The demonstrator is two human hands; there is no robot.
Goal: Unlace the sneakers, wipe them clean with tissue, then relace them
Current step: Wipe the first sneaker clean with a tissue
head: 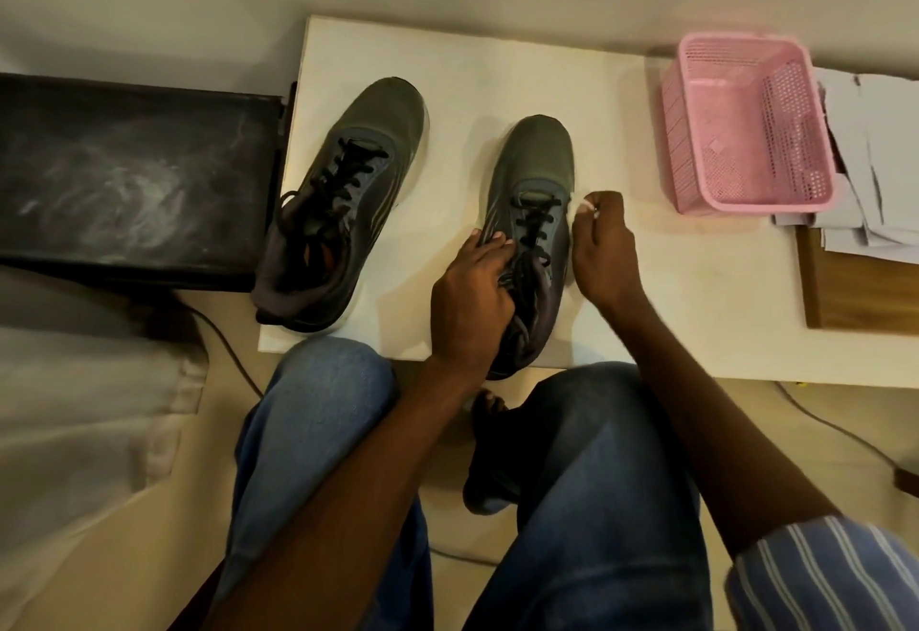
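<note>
Two dark grey-green sneakers with black laces stand on a white board (646, 282), toes pointing away from me. The left sneaker (368, 143) stands alone, laced and loose at the top. My left hand (472, 297) grips the tongue and collar of the right sneaker (537, 158). My right hand (601, 242) is beside that shoe's right flank, fingers pinched together near the lower eyelets. The black laces (534, 225) cross the right sneaker's eyelets. Whether a lace end sits in the pinch is hidden.
A pink perforated plastic basket (746, 123) stands at the back right of the board. White papers (875, 158) lie on a wooden surface (855, 292) beyond it. A black dusty box (134, 177) sits to the left. My knees in blue jeans are at the board's near edge.
</note>
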